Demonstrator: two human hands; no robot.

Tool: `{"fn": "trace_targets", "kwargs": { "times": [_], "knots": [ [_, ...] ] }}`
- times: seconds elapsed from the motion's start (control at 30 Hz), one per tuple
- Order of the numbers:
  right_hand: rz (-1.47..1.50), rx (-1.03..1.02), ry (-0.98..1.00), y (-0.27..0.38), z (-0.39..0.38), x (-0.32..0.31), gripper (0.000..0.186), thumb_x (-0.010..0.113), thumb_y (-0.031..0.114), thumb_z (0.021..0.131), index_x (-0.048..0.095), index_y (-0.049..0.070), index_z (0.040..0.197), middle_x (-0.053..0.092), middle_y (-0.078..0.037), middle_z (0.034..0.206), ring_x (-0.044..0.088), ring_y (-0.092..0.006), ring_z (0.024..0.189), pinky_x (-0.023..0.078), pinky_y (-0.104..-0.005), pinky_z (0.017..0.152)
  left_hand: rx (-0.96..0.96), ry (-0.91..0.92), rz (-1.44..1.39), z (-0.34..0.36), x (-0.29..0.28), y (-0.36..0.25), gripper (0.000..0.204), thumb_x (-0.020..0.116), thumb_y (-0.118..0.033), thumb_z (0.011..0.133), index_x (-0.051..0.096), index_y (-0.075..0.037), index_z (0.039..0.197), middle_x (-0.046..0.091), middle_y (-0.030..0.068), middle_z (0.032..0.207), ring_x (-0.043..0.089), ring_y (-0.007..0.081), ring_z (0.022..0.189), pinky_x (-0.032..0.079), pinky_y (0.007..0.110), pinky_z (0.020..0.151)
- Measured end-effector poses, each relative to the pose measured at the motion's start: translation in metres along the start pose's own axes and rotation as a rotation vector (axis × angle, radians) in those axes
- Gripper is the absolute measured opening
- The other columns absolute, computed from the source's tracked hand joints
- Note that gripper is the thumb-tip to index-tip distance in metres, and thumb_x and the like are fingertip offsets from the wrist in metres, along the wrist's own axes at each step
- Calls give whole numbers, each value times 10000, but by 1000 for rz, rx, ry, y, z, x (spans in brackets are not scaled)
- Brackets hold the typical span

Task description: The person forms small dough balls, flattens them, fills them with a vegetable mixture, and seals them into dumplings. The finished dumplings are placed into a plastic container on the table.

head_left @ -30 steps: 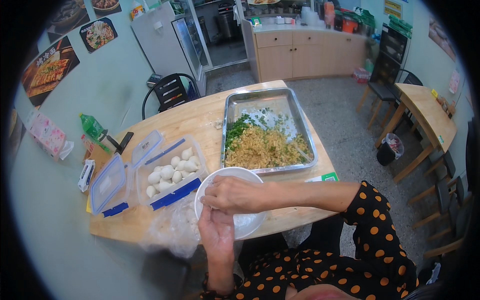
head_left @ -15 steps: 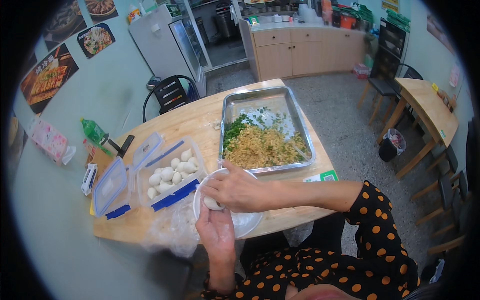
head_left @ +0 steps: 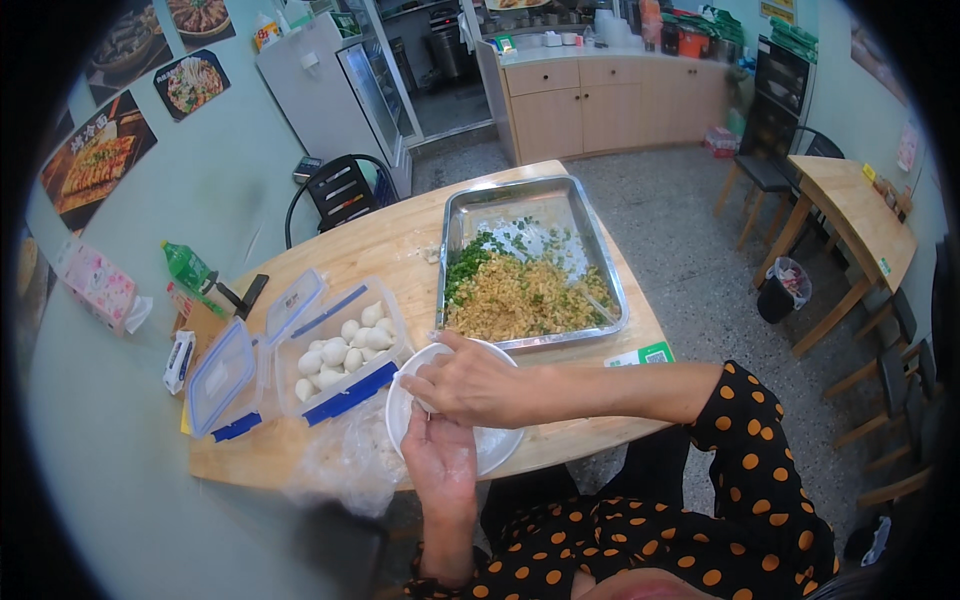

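Over a white bowl [head_left: 503,447] at the table's near edge, my two hands meet around a small white dough ball [head_left: 424,405], mostly hidden behind the fingers. My left hand [head_left: 441,462] cups it from below, its palm dusted white. From above, my right hand [head_left: 468,382] curls its fingers over it. To the left stands a clear plastic container [head_left: 290,358] with blue clips, its lid folded back, holding several smooth white dough balls [head_left: 345,352]. Beyond the bowl, a steel tray [head_left: 612,240] carries crumbly yellow filling [head_left: 525,300] and chopped greens [head_left: 470,258].
A crumpled plastic bag [head_left: 345,468] lies by the bowl. A green bottle [head_left: 188,265], a phone on a stand [head_left: 243,295] and a tissue pack [head_left: 95,280] are at the left wall. A black chair [head_left: 345,195] stands at the table's far side.
My fingers have closed further over the dough ball, so less of it shows. My left fingertips have shifted slightly up and right under my right hand.
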State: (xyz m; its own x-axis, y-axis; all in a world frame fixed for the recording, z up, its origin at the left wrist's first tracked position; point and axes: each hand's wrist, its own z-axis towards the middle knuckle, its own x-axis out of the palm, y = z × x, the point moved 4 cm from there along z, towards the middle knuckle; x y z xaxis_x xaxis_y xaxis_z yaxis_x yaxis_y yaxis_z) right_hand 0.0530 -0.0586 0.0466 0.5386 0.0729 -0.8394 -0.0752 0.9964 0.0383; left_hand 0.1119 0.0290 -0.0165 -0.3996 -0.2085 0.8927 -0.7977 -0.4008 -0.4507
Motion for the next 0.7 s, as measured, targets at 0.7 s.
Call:
{"fn": "trace_targets", "kwargs": {
  "times": [0.7],
  "knots": [
    [354, -208, -85, 10, 18, -5, 201, 692, 62, 723, 608, -22, 887, 601, -128, 806, 649, -332, 820, 504, -445, 684, 17, 20, -44, -10, -7, -12, 339, 427, -211, 1088, 504, -35, 1367, 575, 100, 1368, 548, 204, 1280, 450, 394, 1084]
  ]
}}
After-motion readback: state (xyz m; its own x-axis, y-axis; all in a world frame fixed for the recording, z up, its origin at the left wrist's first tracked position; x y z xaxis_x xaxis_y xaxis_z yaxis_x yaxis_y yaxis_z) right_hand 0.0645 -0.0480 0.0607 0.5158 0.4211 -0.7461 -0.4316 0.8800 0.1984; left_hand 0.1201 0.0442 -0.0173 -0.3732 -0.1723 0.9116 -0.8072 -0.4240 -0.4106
